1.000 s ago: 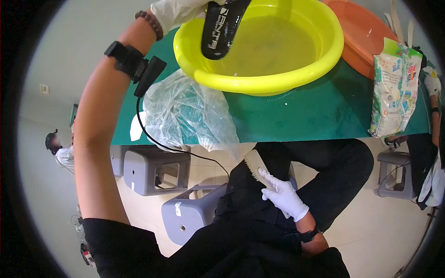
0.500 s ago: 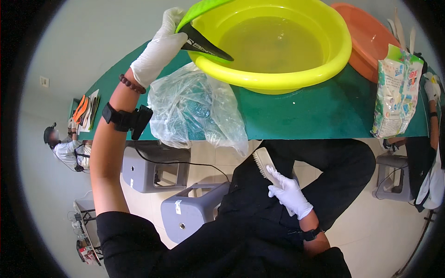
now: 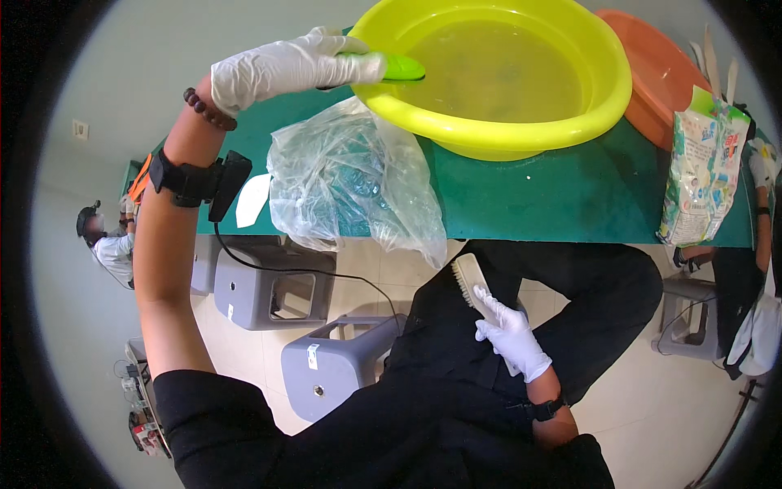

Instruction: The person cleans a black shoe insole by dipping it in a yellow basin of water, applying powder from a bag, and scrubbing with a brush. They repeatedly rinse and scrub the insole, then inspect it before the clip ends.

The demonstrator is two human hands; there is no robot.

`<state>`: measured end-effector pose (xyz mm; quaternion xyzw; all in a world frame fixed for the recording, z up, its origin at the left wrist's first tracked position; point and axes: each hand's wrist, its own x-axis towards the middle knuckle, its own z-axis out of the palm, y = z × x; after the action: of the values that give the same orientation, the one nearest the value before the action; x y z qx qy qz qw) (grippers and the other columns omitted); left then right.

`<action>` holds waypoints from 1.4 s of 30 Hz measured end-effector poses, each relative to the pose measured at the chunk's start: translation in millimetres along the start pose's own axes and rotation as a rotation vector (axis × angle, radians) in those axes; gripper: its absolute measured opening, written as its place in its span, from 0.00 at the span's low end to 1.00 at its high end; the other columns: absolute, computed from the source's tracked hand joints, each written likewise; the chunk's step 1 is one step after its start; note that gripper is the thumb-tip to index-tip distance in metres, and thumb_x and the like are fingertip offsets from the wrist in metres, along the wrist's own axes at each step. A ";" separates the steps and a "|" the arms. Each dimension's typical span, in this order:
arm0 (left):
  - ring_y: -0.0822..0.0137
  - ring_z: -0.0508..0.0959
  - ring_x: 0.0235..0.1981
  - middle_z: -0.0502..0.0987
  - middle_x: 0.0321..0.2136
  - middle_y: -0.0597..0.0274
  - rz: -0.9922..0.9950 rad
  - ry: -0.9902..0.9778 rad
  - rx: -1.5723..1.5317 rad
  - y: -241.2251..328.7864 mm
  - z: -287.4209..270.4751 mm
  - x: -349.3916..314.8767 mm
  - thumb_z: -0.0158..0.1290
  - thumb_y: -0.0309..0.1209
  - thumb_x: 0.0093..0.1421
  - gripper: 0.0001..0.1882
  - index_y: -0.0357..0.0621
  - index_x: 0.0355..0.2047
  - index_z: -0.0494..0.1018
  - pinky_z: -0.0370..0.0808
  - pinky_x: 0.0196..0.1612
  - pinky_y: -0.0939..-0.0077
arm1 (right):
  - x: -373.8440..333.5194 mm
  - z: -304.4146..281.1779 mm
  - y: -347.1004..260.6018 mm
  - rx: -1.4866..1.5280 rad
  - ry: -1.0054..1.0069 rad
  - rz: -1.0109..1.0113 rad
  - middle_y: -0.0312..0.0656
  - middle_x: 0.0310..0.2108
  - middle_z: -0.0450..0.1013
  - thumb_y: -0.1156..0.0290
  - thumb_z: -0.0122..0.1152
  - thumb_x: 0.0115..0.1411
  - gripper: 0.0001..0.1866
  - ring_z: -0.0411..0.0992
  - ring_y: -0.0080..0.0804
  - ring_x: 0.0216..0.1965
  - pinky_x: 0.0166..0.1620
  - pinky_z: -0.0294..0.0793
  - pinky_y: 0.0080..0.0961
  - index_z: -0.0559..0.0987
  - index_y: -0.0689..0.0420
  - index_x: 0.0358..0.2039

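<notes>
Both your hands are gloved and closed on something. Your left arm reaches up, the wrist bent so the left hand (image 3: 281, 72) points right, gripping one green insole (image 3: 402, 68) at the near-left rim of the yellow basin (image 3: 521, 134). Low over your lap, your right hand (image 3: 515, 341) grips one brush (image 3: 474, 281), bristle end up and left. You have two basins, counting the orange basin (image 3: 664, 69), one plastic bag (image 3: 350, 179) and one printed packet (image 3: 702, 171).
</notes>
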<state>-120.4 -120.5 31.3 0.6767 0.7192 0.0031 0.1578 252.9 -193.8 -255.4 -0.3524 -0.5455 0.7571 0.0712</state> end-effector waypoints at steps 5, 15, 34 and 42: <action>0.71 0.77 0.38 0.77 0.42 0.60 -0.016 0.159 -0.290 -28.8 11.9 6.3 0.55 0.43 0.63 0.25 0.39 0.55 0.69 0.76 0.42 0.81 | -2.4 0.1 -0.7 0.021 -0.006 -0.001 0.38 0.64 0.62 0.84 0.55 0.59 0.32 0.70 0.16 0.32 0.31 0.70 0.16 0.64 0.56 0.64; 0.55 0.78 0.48 0.75 0.48 0.49 -0.221 0.409 -1.601 -72.0 39.0 -46.9 0.58 0.22 0.56 0.23 0.35 0.52 0.68 0.76 0.55 0.62 | -3.4 -4.2 -0.9 -0.102 -0.005 0.052 0.43 0.61 0.67 0.84 0.56 0.58 0.32 0.72 0.19 0.32 0.40 0.76 0.21 0.65 0.53 0.64; 0.66 0.72 0.40 0.73 0.37 0.55 0.126 0.691 -0.572 22.6 15.7 67.5 0.43 0.20 0.56 0.18 0.38 0.48 0.66 0.72 0.45 0.70 | 9.0 0.5 23.7 0.061 -0.032 -0.036 0.39 0.65 0.62 0.85 0.54 0.59 0.32 0.71 0.19 0.44 0.42 0.74 0.20 0.63 0.57 0.64; 0.78 0.77 0.33 0.79 0.36 0.68 0.293 0.141 -0.879 53.9 31.5 83.2 0.59 0.35 0.60 0.14 0.39 0.43 0.76 0.76 0.40 0.80 | 3.7 -8.7 18.2 -0.096 -0.017 0.004 0.44 0.56 0.72 0.81 0.55 0.59 0.32 0.76 0.24 0.36 0.44 0.74 0.22 0.64 0.54 0.64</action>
<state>-63.5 -41.4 -5.4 0.6383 0.5554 0.3756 0.3781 260.6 -192.4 -274.4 -0.3498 -0.5812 0.7331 0.0481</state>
